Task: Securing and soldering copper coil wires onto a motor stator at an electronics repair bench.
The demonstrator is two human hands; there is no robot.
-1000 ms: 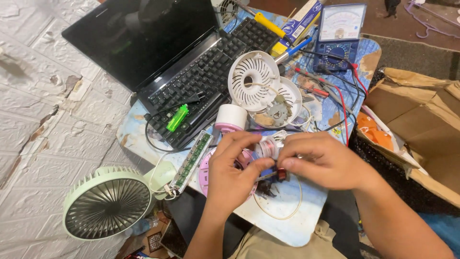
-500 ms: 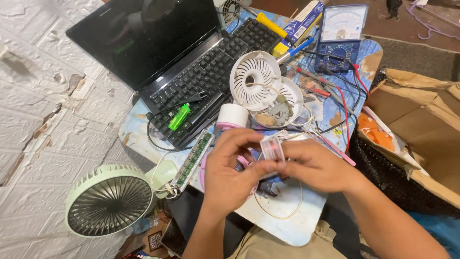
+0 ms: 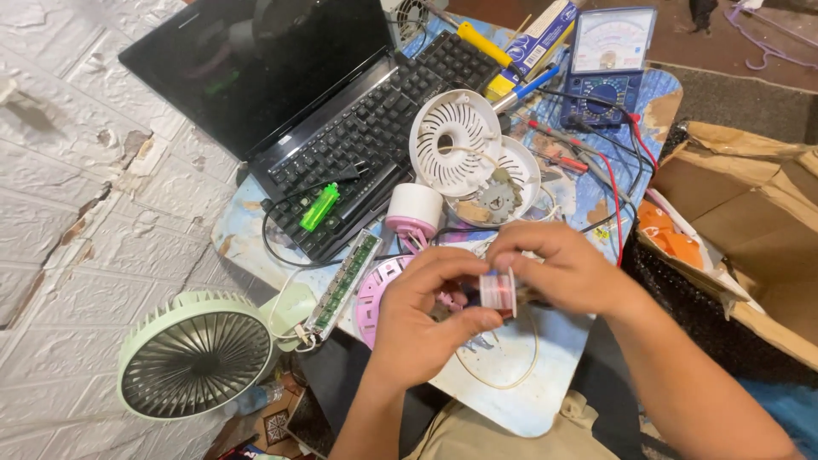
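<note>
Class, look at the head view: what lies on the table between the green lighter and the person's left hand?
In the head view, a long green circuit strip lies slantwise between the lighter and the left hand, beside a pink fan grille.

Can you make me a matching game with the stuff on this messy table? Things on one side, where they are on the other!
Things:
1. lighter
2. green fan
3. meter
4. small part

Places:
A. top right of the table
B. on the laptop keyboard
C. between the left hand and right hand
D. off the table's left edge

Pairs: 1-B, 2-D, 3-A, 4-C
</note>
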